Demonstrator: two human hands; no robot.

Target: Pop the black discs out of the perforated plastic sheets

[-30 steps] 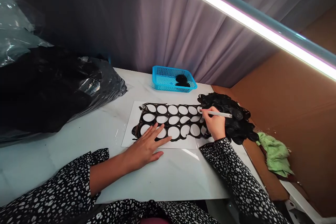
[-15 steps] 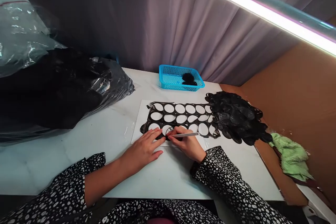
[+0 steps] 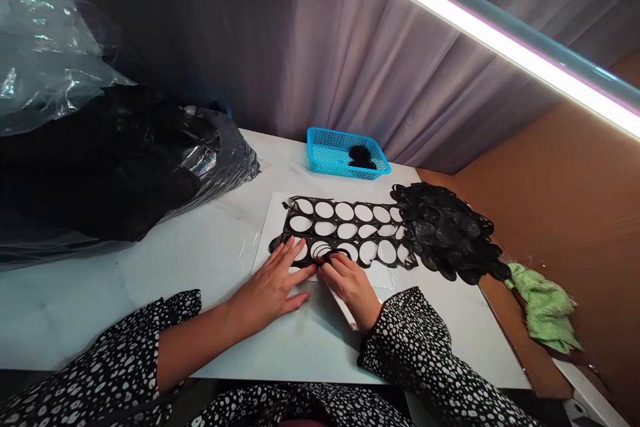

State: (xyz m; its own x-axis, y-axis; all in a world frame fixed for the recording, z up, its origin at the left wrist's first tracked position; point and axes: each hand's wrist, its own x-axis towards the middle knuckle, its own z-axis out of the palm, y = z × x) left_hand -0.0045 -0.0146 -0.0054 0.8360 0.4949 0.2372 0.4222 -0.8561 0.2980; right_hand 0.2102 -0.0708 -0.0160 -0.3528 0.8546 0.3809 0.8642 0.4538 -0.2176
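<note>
A black sheet with rows of round holes lies on a white board. My left hand rests with spread fingers on the sheet's lower left edge and the board. Beside its fingertips, my right hand is closed around a thin white tool, whose handle slants down toward the table's front. Thin black loops show in a bottom-row hole by my right fingertips; the tool's tip is hidden. Against the sheet's right end lies a heap of black round pieces.
Behind the board stands a blue basket with a few black pieces. A large bag of black material fills the left side. On the right lies a green cloth by a brown panel. A bright light tube crosses above.
The white tool's handle has swung from pointing right to pointing down toward the table's front. Black loops now show at my right fingertips. My left hand stays on the sheet; the view has shifted slightly.
</note>
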